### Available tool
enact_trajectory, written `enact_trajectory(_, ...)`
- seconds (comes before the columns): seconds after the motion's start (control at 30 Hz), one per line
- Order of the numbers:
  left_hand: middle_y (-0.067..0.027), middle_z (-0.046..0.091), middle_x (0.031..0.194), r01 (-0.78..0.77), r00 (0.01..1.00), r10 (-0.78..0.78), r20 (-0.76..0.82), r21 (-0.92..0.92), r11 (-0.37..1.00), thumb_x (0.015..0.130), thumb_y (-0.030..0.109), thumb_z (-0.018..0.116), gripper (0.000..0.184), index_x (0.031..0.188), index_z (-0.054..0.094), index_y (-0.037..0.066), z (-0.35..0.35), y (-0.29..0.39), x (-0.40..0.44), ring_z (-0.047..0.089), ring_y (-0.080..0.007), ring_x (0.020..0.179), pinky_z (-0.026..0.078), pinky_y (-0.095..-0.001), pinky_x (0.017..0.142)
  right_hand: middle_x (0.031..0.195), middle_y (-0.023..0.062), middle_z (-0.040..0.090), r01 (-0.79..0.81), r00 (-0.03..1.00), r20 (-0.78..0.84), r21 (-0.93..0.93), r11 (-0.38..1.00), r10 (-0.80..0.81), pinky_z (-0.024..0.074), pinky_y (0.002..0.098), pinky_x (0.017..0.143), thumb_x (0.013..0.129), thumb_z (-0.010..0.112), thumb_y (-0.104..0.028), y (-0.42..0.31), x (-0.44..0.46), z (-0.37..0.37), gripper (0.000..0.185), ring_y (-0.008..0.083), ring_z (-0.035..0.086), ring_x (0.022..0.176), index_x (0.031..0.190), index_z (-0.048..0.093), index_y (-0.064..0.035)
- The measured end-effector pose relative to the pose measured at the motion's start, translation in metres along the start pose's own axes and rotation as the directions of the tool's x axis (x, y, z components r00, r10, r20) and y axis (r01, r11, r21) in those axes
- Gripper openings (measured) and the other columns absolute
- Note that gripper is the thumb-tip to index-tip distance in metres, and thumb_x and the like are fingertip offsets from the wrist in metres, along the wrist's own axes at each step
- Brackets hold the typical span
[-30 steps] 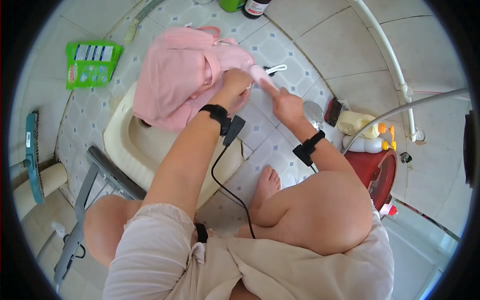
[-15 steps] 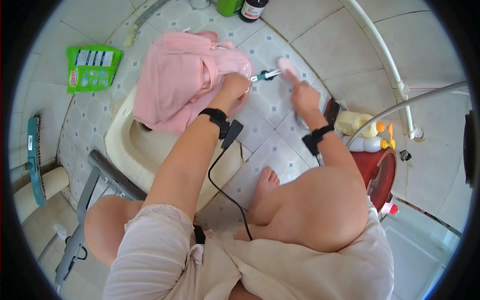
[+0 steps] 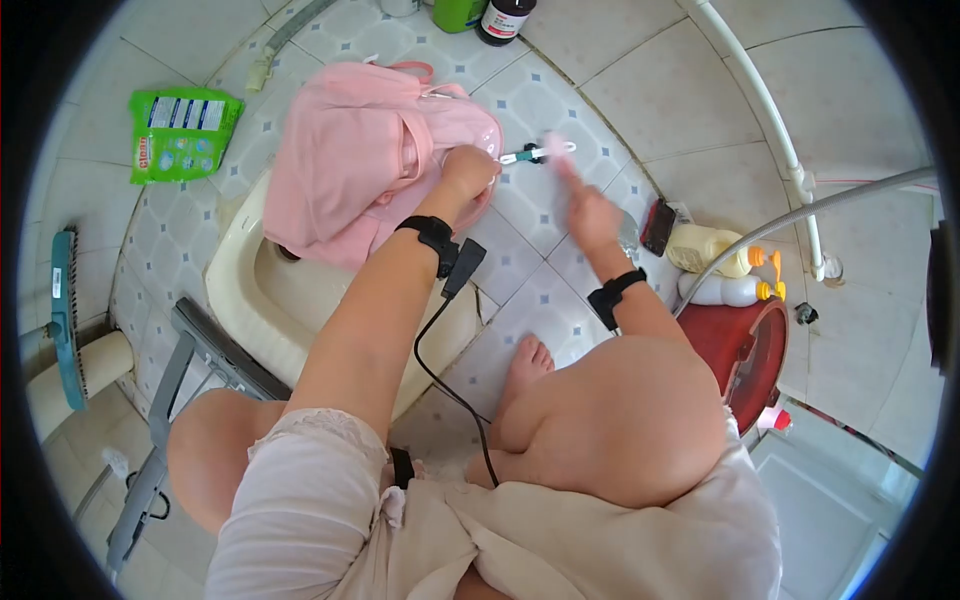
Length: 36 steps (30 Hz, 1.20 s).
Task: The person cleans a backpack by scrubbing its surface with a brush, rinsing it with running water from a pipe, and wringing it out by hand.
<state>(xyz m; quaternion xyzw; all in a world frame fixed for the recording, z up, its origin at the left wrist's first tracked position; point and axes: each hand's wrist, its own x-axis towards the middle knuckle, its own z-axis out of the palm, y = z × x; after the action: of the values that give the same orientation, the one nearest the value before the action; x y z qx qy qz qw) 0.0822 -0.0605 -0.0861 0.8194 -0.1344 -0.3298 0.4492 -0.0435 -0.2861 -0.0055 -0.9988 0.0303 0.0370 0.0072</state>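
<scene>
A pink backpack (image 3: pixel 340 150) lies over the back of the squat toilet (image 3: pixel 240 285). My left hand (image 3: pixel 468 175) is closed on its right side, gripping the fabric. From there a white and green strap (image 3: pixel 522 156) sticks out over the tiles. My right hand (image 3: pixel 594 215) is closed round the handle of a pink brush (image 3: pixel 558 150), whose blurred head is over the far end of the strap. Both wrists wear black bands, and a black cable hangs from the left one.
Two pump bottles (image 3: pixel 715 250) lie by a red bucket (image 3: pixel 735 350) at the right, under a grey hose (image 3: pixel 820 210). A green wipes pack (image 3: pixel 185 135) is at the upper left. A teal brush (image 3: pixel 65 320) and a grey frame (image 3: pixel 175 385) stand left. Bottles (image 3: pixel 503 20) stand at the back.
My right hand with the pink brush moved right and away from the backpack, then a little back left. The strap now shows more fully. My left hand has stayed on the backpack.
</scene>
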Motion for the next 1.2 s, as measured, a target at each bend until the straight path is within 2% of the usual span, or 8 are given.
enact_trajectory(0.2,-0.0104,0.062,0.058,0.141,0.989,-0.145,-0.014,-0.133,0.981,0.096,0.019,0.063,0.024,0.087,0.072,-0.001,-0.012,0.027,-0.013,0.059,-0.0215,0.042,0.046,-0.0364,0.040,0.094,0.0141,0.069,0.186,0.982,0.047,-0.051,0.981,-0.184,0.0560,0.0506,0.059,0.091,0.057,-0.011,-0.055,-0.026,-0.026,0.072,0.0356,0.070,0.068,0.156,0.040,-0.0378)
enact_trajectory(0.43,-0.0113,0.071,0.066,-0.129,0.991,0.130,0.004,0.157,0.979,0.093,0.026,0.059,0.032,0.080,0.074,0.001,-0.006,0.013,-0.005,0.067,-0.0247,0.051,0.054,-0.0419,0.055,0.088,0.0167,0.069,-0.136,0.990,-0.031,-0.001,0.991,0.135,0.0553,0.0531,0.061,0.099,0.053,-0.015,-0.009,-0.023,-0.028,0.059,0.0376,0.070,0.071,0.153,0.045,-0.0365)
enact_trajectory(0.6,-0.0109,0.066,0.066,-0.064,0.979,0.010,-0.203,-0.261,0.963,0.092,0.023,0.068,0.022,0.093,0.071,0.002,-0.024,0.080,-0.035,0.065,-0.0238,0.052,0.050,-0.0384,0.048,0.093,0.0185,0.071,0.014,0.992,0.125,0.107,0.994,-0.028,0.0557,0.0529,0.069,0.098,0.057,-0.021,-0.021,-0.060,-0.055,0.049,0.0394,0.070,0.076,0.147,0.055,-0.0288)
enact_trajectory(0.77,-0.0136,0.070,0.095,-0.301,0.868,0.308,-0.391,0.080,0.950,0.086,0.027,0.069,0.018,0.095,0.075,0.013,-0.044,0.135,-0.040,0.070,-0.0325,0.089,0.055,-0.0438,0.081,0.113,0.0173,0.073,-0.114,0.901,-0.362,0.333,0.936,0.238,0.0569,0.0408,0.081,0.096,0.069,-0.027,-0.006,-0.020,-0.182,0.038,0.0347,0.071,0.094,0.131,0.068,-0.0121)
enact_trajectory(0.87,-0.0132,0.064,0.106,-0.357,0.812,0.366,-0.454,0.109,0.928,0.084,0.029,0.073,0.017,0.094,0.076,0.015,-0.056,0.147,-0.039,0.067,-0.0320,0.099,0.053,-0.0430,0.088,0.131,0.0178,0.064,0.234,0.645,-0.750,0.374,0.897,0.144,0.0515,0.0394,0.095,0.100,0.068,-0.026,0.017,0.041,-0.302,0.054,0.0245,0.062,0.116,0.147,0.054,-0.0019)
enact_trajectory(1.03,-0.0099,0.067,0.105,-0.432,0.593,0.518,-0.616,0.300,0.851,0.081,0.027,0.076,0.018,0.088,0.074,0.012,-0.072,0.154,-0.046,0.070,-0.0265,0.093,0.054,-0.0399,0.085,0.140,0.0167,0.061,0.331,0.801,-0.596,0.516,0.790,0.054,0.0407,0.0391,0.112,0.100,0.066,-0.044,-0.018,0.086,-0.417,0.067,0.0233,0.055,0.132,0.152,0.049,-0.0063)
enact_trajectory(1.1,-0.0076,0.071,0.106,-0.272,0.962,0.214,-0.172,-0.511,0.816,0.082,0.025,0.074,0.021,0.088,0.068,0.006,-0.093,0.158,-0.049,0.071,-0.0236,0.096,0.055,-0.0377,0.084,0.139,0.0119,0.062,0.269,0.875,-0.482,0.554,0.788,0.040,0.0426,0.0364,0.110,0.102,0.061,-0.048,-0.031,0.093,-0.418,0.061,0.0203,0.056,0.130,0.149,0.055,-0.0084)
enact_trajectory(1.2,-0.0088,0.074,0.107,-0.222,0.963,0.244,-0.115,-0.851,0.477,0.086,0.021,0.068,0.019,0.092,0.060,0.005,-0.101,0.149,-0.060,0.072,-0.0245,0.098,0.057,-0.0365,0.084,0.135,0.0102,0.066,0.254,0.829,-0.548,0.549,0.797,0.114,0.0468,0.0334,0.104,0.105,0.056,-0.045,-0.051,0.091,-0.407,0.054,0.0187,0.059,0.125,0.144,0.060,-0.0085)
